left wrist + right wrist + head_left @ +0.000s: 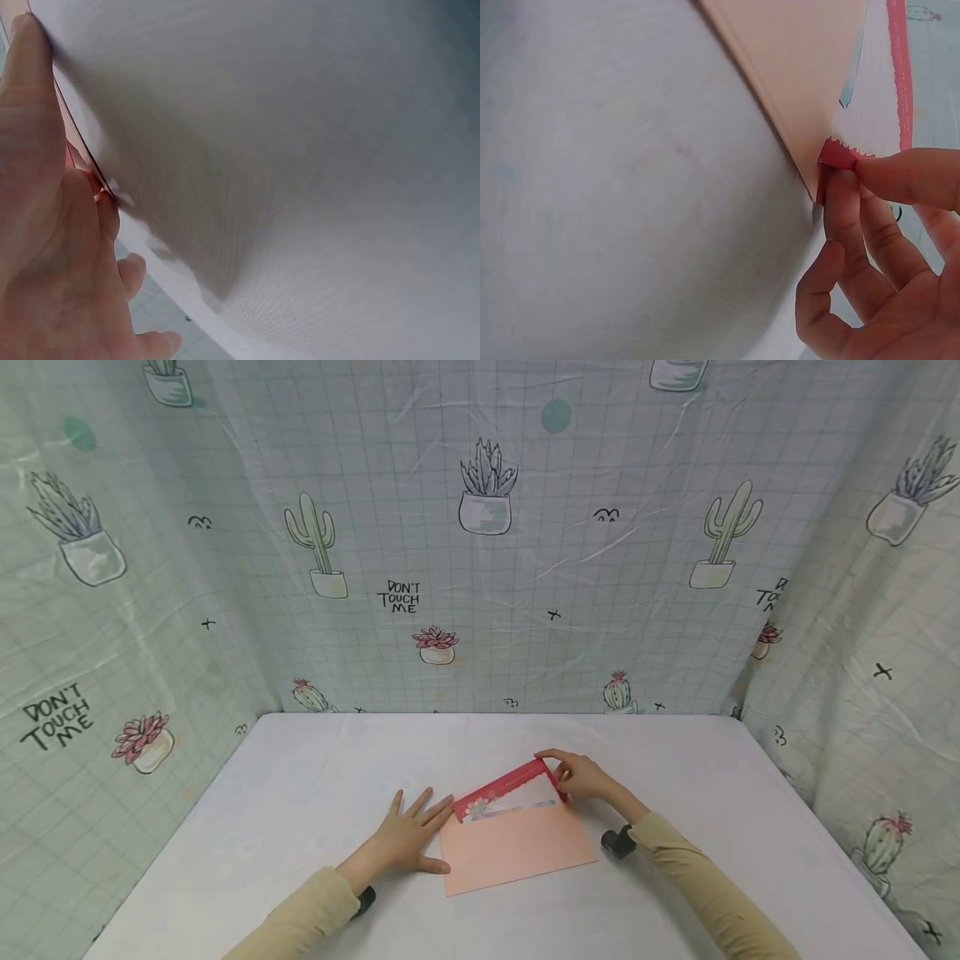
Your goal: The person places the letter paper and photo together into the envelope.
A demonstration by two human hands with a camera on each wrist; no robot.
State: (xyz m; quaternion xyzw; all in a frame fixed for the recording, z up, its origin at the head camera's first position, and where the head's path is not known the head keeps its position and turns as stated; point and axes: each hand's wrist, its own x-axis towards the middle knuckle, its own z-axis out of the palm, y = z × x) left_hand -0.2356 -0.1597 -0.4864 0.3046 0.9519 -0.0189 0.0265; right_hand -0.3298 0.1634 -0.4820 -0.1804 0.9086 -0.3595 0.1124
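A peach envelope (519, 852) lies at a slant on the white table, its long open side facing away from me. Out of that side shows a card (517, 795) with a red scalloped border, white flowers and a pale blue strip; its lower part is hidden inside. My right hand (585, 778) pinches the card's right end between thumb and fingers, close by the envelope's corner in the right wrist view. With fingers spread, my left hand (405, 841) rests at the envelope's left edge, thumb on its lower left and fingertips by the card's left end.
The white table (300, 793) runs back to a curtain (480, 560) printed with potted cacti, which also hangs along both sides. A small black device (618, 842) sits at my right wrist, and another black device (364, 902) at my left wrist.
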